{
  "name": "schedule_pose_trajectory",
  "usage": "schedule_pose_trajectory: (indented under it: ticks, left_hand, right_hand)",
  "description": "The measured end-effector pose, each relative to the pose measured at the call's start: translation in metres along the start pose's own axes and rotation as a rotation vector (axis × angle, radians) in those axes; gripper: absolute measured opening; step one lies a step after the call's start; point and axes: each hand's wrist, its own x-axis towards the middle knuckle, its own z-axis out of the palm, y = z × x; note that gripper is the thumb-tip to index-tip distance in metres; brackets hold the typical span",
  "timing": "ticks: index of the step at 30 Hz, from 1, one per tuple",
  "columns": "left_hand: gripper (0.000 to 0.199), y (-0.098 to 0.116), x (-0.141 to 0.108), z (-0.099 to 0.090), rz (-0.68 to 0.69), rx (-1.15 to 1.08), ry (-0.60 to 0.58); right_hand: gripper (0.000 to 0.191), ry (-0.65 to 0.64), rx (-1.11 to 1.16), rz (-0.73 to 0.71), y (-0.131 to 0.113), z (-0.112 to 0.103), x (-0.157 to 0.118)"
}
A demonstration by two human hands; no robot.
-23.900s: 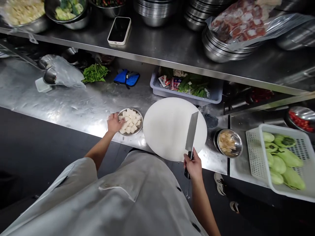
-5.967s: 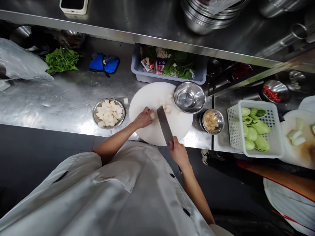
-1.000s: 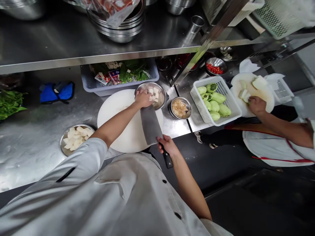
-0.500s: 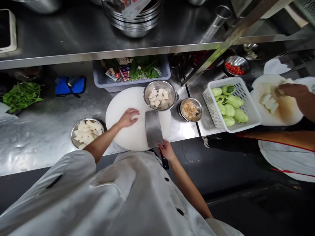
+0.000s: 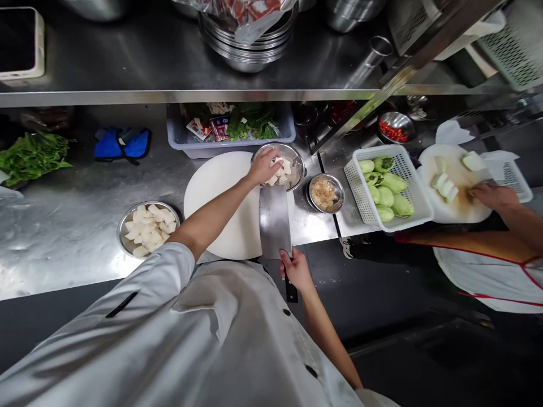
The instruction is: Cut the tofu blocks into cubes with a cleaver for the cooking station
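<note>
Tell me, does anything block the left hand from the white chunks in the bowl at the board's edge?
Nothing visible does: the left hand is over the bowl, right at the white chunks. The knife in the right hand points toward the bowl's near side, not between them.

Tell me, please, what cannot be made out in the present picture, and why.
All in the head view:
White pieces in the bowl under the left hand: some hidden by it.
Knife handle: partly covered by the right hand.
Phone: cut off by the left edge.
Packets: print too small to read.

Glare on counter (image 5: pixel 85 249) — dim floor (image 5: pixel 365 288)
</note>
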Motion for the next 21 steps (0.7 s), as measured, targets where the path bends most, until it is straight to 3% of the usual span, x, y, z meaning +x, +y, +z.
schedule_pose_trajectory:
  ticks: [2, 3, 5, 7, 10, 13, 15, 17, 21]
  left_hand:
    - [0.013, -0.008, 0.006, -0.007, -0.052, -0.006, 0.059]
    - [0.015, -0.015, -0.003, -0.017, -0.086, 0.005, 0.103]
    - [0.018, -0.035, -0.045, -0.049, -0.169, 0.062, 0.187]
    - [0.02, -0.059, -0.114, -0.095, -0.286, 0.185, 0.252]
    - [0.028, -0.087, -0.239, -0.166, -0.533, 0.47, 0.284]
    - [0.062, -0.098, -0.347, -0.209, -0.783, 0.679, 0.168]
    - [0.085, -0.102, -0.391, -0.217, -0.865, 0.705, 0.066]
    - [0.095, -0.106, -0.41, -0.213, -0.868, 0.684, 0.021]
    - [0.094, -0.116, -0.4, -0.193, -0.846, 0.649, 0.067]
  right_hand:
    - [0.043, 0.012, -0.013, 0.0, 0.007, -0.008, -0.006]
    - [0.043, 0.016, -0.035, 0.0, 0.011, -0.011, -0.007]
    - [0.043, 0.015, -0.104, 0.001, 0.018, -0.013, -0.008]
    - [0.042, -0.012, -0.167, -0.006, 0.022, -0.013, -0.006]
    - [0.042, -0.094, -0.234, -0.041, 0.022, -0.007, 0.004]
    - [0.038, -0.175, -0.359, -0.093, 0.013, 0.004, 0.024]
    - [0.034, -0.207, -0.477, -0.13, 0.003, 0.012, 0.041]
    - [0.031, -0.213, -0.608, -0.188, -0.009, 0.022, 0.059]
    - [0.026, -0.175, -0.882, -0.347, -0.031, 0.044, 0.085]
